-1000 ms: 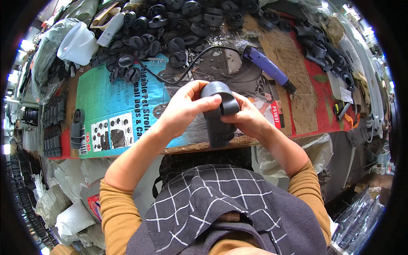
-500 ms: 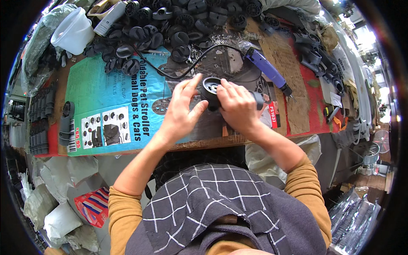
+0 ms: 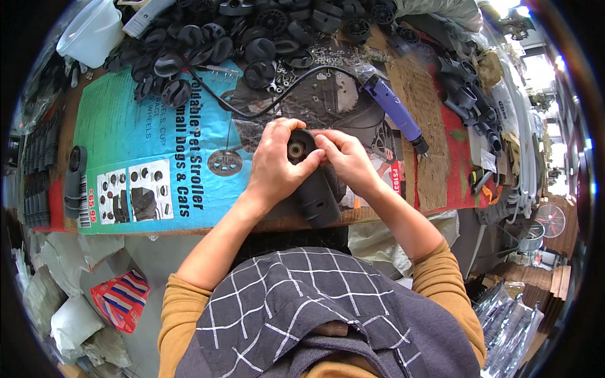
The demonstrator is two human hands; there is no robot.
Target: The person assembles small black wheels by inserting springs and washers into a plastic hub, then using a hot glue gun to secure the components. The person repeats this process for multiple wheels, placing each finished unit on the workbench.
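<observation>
Head view: at frame centre, the left hand [image 3: 274, 165] and right hand [image 3: 345, 159] both clasp a black plastic housing [image 3: 313, 189] at the table [image 3: 189, 222] edge. A purple electric screwdriver [image 3: 396, 112] lies upper right.

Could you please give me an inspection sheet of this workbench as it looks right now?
Surface: workbench covered by a teal printed cardboard sheet and brown cardboard.
Job's things: black plastic housing with a round metal-centred hub at its top.
Clutter: heap of black plastic parts along the far edge; small disc on the teal sheet; white tub.
Hands: left hand grips the housing; right hand fingers at the hub.
Cables: black cord running to a purple electric screwdriver.
Surroundings: plastic bags on the floor at the left.
</observation>
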